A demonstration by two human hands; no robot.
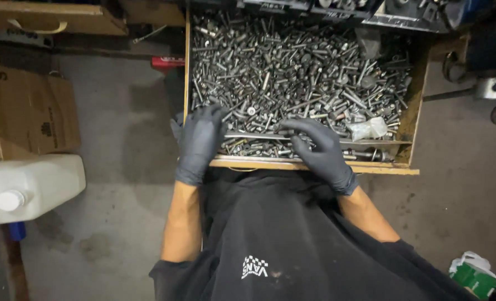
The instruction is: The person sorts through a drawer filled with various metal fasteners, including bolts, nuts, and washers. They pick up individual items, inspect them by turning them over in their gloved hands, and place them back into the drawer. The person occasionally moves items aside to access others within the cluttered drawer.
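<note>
A wooden drawer (pixel 314 165) stands pulled out in front of me, filled with several grey metal bolts and screws (pixel 292 72). Both my hands wear black gloves. My left hand (pixel 199 142) rests flat on the bolts at the drawer's near left corner, fingers spread. My right hand (pixel 320 147) lies over the bolts near the front edge, its fingers curled onto a long flat metal bar (pixel 253 135) that runs across the drawer. Whether it grips the bar is unclear.
A small clear plastic bag (pixel 369 129) lies among the bolts at the right. On the concrete floor to the left are a white plastic jug (pixel 28 187) and a cardboard box (pixel 28 108). A green and white package (pixel 473 273) sits at lower right.
</note>
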